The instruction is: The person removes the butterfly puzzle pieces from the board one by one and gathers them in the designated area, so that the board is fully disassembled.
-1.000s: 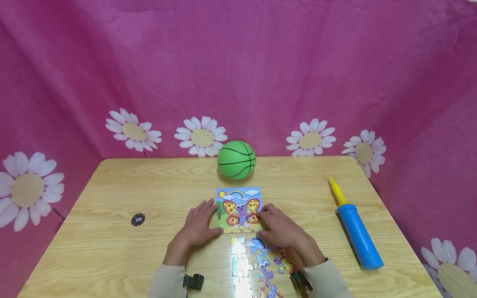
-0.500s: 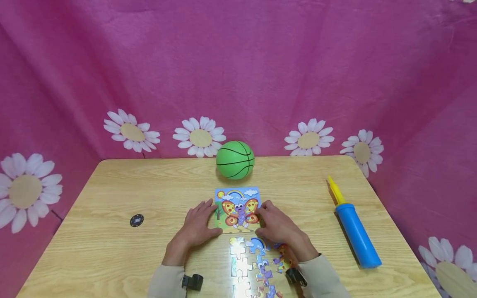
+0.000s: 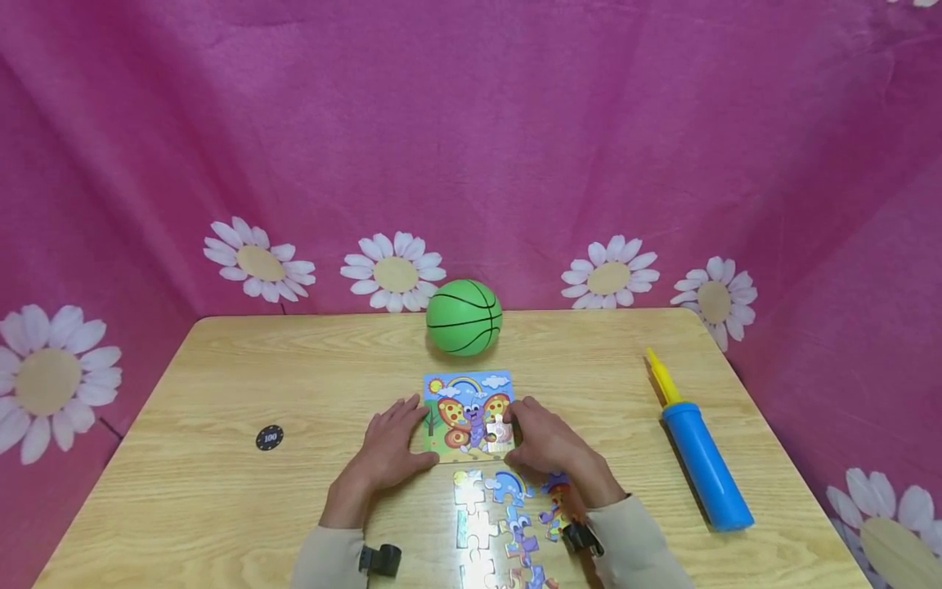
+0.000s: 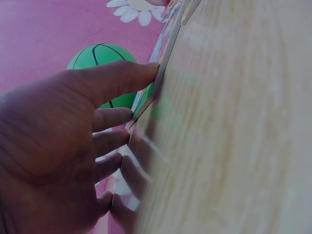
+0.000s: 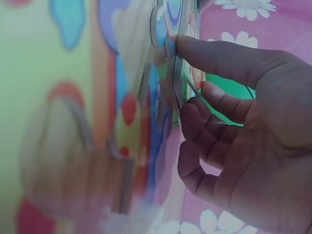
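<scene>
A butterfly jigsaw puzzle [image 3: 459, 438] lies on the table between both hands. Its lower right piece [image 3: 500, 435] catches a white glare and looks tilted up. My left hand [image 3: 390, 442] rests against the puzzle's left side, thumb at the near edge, fingers fairly straight. At the right side, my right hand [image 3: 548, 442] has its thumb at the near edge and its index finger at the tilted piece, seeming to pinch it. In the right wrist view the curled right fingers [image 5: 192, 122] sit by the board's edge. Just nearer lie several loose jigsaw pieces [image 3: 477, 528], partly under the right forearm.
A green ball [image 3: 464, 317] sits behind the puzzle. The blue pump [image 3: 706, 466] with a yellow nozzle lies at the right, and a black chip [image 3: 270, 438] marked 100 at the left. A pink flowered cloth [image 3: 471, 147] hangs beyond the wooden table [image 3: 221, 499].
The puzzle's lower right piece, flat before, now shows glare and tilts at my right fingers. My right hand has shifted slightly left; the left hand has barely moved.
</scene>
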Action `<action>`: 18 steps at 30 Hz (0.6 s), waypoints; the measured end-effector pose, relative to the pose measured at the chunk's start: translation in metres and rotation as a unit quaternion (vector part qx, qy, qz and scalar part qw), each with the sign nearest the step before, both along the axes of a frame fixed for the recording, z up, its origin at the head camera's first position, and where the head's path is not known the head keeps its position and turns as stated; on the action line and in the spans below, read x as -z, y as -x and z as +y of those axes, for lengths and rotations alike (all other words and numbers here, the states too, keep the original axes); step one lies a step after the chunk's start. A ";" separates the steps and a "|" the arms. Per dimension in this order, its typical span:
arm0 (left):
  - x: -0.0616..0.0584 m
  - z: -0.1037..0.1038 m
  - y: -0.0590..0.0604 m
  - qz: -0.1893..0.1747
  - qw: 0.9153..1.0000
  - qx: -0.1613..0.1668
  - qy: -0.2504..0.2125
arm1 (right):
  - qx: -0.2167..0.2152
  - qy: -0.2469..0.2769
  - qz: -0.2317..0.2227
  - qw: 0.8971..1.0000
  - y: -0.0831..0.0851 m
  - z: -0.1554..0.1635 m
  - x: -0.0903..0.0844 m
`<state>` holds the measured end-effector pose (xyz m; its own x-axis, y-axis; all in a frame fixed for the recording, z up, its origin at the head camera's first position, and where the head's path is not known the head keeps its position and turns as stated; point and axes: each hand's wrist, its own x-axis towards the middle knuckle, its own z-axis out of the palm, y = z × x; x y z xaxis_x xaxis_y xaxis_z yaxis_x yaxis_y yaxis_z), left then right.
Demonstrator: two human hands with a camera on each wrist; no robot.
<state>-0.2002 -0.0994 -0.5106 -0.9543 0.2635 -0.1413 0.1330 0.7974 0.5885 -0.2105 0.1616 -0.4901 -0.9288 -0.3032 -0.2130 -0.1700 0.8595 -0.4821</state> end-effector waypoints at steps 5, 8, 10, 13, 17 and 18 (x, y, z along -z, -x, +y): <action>0.000 0.000 0.000 0.003 1.000 0.001 0.001 | -0.012 0.023 0.013 1.000 0.000 -0.001 -0.001; 0.000 0.000 0.000 0.001 1.000 0.001 0.002 | -0.016 0.032 0.013 0.999 0.000 -0.002 -0.001; 0.000 0.001 0.000 0.001 1.000 0.002 0.002 | -0.015 0.038 0.008 0.999 0.001 -0.002 -0.001; 0.000 0.001 0.001 0.002 1.000 0.002 0.004 | -0.007 0.050 0.000 0.999 0.001 -0.003 -0.001; 0.001 0.001 0.001 0.002 1.000 0.001 0.004 | 0.007 0.062 0.010 0.998 0.001 -0.001 0.000; 0.001 0.001 0.001 0.001 1.000 0.001 0.003 | 0.009 0.064 0.015 0.998 0.000 -0.001 0.001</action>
<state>-0.2009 -0.0988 -0.5115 -0.9539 0.2647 -0.1411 0.1362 0.8012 0.5828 -0.2109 0.1608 -0.4907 -0.9399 -0.3090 -0.1453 -0.1710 0.7945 -0.5827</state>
